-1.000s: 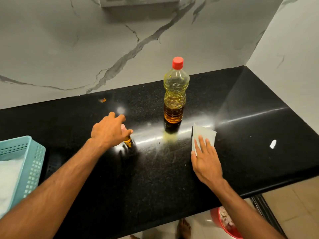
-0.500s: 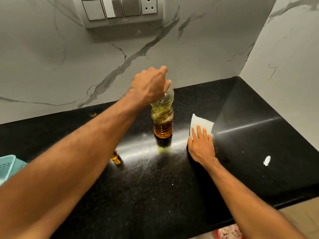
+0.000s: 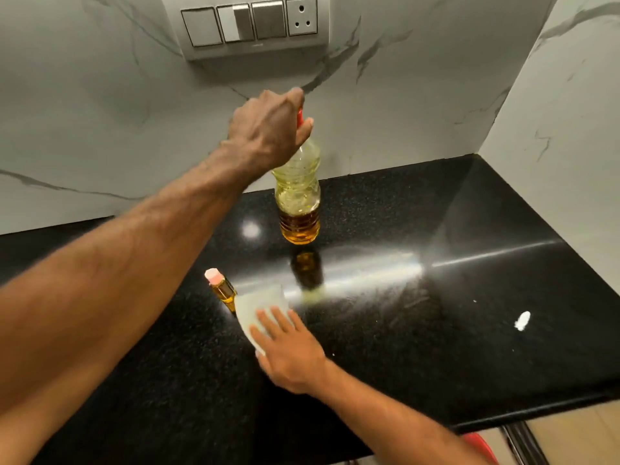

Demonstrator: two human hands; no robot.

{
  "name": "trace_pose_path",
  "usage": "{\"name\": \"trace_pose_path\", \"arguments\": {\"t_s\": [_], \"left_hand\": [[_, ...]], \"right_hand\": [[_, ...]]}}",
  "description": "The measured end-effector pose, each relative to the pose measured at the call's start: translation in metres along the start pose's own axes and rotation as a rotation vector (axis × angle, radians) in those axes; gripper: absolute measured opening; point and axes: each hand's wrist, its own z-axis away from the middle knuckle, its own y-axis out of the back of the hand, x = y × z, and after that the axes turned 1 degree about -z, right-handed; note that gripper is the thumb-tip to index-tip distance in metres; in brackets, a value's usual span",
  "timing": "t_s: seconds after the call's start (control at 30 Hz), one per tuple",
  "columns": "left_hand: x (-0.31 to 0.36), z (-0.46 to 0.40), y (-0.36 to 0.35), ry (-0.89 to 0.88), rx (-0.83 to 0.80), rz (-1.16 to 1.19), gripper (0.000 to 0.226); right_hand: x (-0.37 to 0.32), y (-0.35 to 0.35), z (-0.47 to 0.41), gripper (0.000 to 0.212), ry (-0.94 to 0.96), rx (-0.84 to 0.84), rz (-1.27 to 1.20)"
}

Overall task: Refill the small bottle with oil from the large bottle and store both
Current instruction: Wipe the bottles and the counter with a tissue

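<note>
The large clear oil bottle (image 3: 297, 199) hangs above the black counter (image 3: 469, 263), with amber oil low in its base. My left hand (image 3: 268, 129) is shut around its red cap and neck from above, and the cap is mostly hidden. The small bottle (image 3: 223, 290), with a pink cap and amber oil, stands on the counter front left of the large one. Just right of the small bottle, my right hand (image 3: 288, 347) presses flat on a white paper towel (image 3: 260, 305) lying on the counter.
A white scrap (image 3: 522, 321) lies on the counter at the right. The marble walls meet in a corner at the back right, with a switch panel (image 3: 250, 25) above. The counter's front edge runs along the bottom right, where something red (image 3: 479, 446) shows below.
My left hand has lifted the large bottle off the counter by its cap. My right hand has slid the paper towel leftward to beside the small bottle.
</note>
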Motion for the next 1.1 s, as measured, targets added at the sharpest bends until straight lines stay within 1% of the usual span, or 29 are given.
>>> {"name": "trace_pose_path", "arguments": {"t_s": [0.1, 0.17, 0.23, 0.3, 0.33, 0.4, 0.47, 0.5, 0.53, 0.6, 0.7, 0.73, 0.8, 0.83, 0.9, 0.93, 0.97, 1.0, 1.03, 1.07, 1.1], "left_hand": [[0.009, 0.018, -0.024, 0.002, -0.073, 0.039, 0.032], [0.016, 0.031, -0.040, 0.006, -0.102, 0.075, 0.033], [0.022, 0.039, -0.051, 0.007, -0.091, 0.119, 0.034], [0.026, 0.041, -0.053, 0.000, -0.085, 0.135, 0.034], [0.028, 0.040, -0.052, 0.000, -0.092, 0.134, 0.035], [0.030, 0.040, -0.050, -0.001, -0.109, 0.131, 0.035], [0.031, 0.041, -0.048, 0.007, -0.114, 0.131, 0.035], [0.031, 0.042, -0.048, 0.011, -0.114, 0.129, 0.035], [0.032, 0.044, -0.048, 0.011, -0.112, 0.126, 0.035], [0.033, 0.046, -0.048, 0.002, -0.103, 0.126, 0.036], [0.034, 0.048, -0.047, -0.011, -0.119, 0.123, 0.042], [0.035, 0.049, -0.045, -0.007, -0.143, 0.128, 0.047], [0.035, 0.057, -0.041, 0.035, -0.163, 0.178, 0.058], [0.034, 0.064, -0.037, 0.068, -0.131, 0.225, 0.064], [0.034, 0.092, -0.035, 0.113, 0.007, 0.374, 0.069], [0.038, 0.112, -0.036, 0.114, 0.080, 0.478, 0.067], [0.045, 0.137, -0.038, 0.097, 0.125, 0.600, 0.060], [0.049, 0.162, -0.041, 0.072, 0.133, 0.712, 0.050], [0.056, 0.189, -0.050, 0.047, 0.090, 0.809, 0.040], [0.061, 0.215, -0.058, 0.047, 0.016, 0.885, 0.035], [0.067, 0.238, -0.066, 0.063, -0.074, 0.952, 0.034]], "right_hand": [[0.004, -0.001, 0.056, 0.054, 0.116, -0.094, -0.011], [0.019, -0.001, 0.087, 0.051, 0.130, -0.130, -0.029], [0.031, -0.003, 0.113, 0.049, 0.115, -0.116, 0.025], [0.038, -0.006, 0.131, 0.051, 0.015, -0.188, 0.091], [0.040, -0.007, 0.136, 0.051, -0.048, -0.204, 0.078], [0.040, -0.007, 0.143, 0.056, -0.118, -0.141, 0.080], [0.042, -0.005, 0.143, 0.071, -0.082, -0.063, -0.020], [0.043, -0.003, 0.143, 0.074, -0.112, -0.049, -0.084], [0.043, -0.004, 0.145, 0.069, -0.151, -0.027, -0.113], [0.044, -0.008, 0.148, 0.060, -0.219, 0.033, -0.096], [0.037, -0.007, 0.155, 0.059, -0.282, 0.072, -0.135], [0.032, -0.007, 0.156, 0.056, -0.282, 0.081, -0.200], [0.018, -0.006, 0.160, 0.050, -0.338, 0.098, -0.484], [0.013, -0.003, 0.159, 0.048, -0.386, 0.133, -0.677], [-0.001, 0.005, 0.167, 0.051, -0.485, 0.272, -1.043], [-0.008, 0.010, 0.174, 0.052, -0.544, 0.333, -1.189], [-0.015, 0.012, 0.181, 0.047, -0.612, 0.394, -1.336], [-0.021, 0.011, 0.185, 0.037, -0.669, 0.444, -1.525], [-0.029, 0.005, 0.191, 0.028, -0.718, 0.495, -1.762], [-0.036, -0.002, 0.196, 0.027, -0.767, 0.538, -1.966], [-0.043, -0.012, 0.202, 0.028, -0.785, 0.572, -2.111]]}}
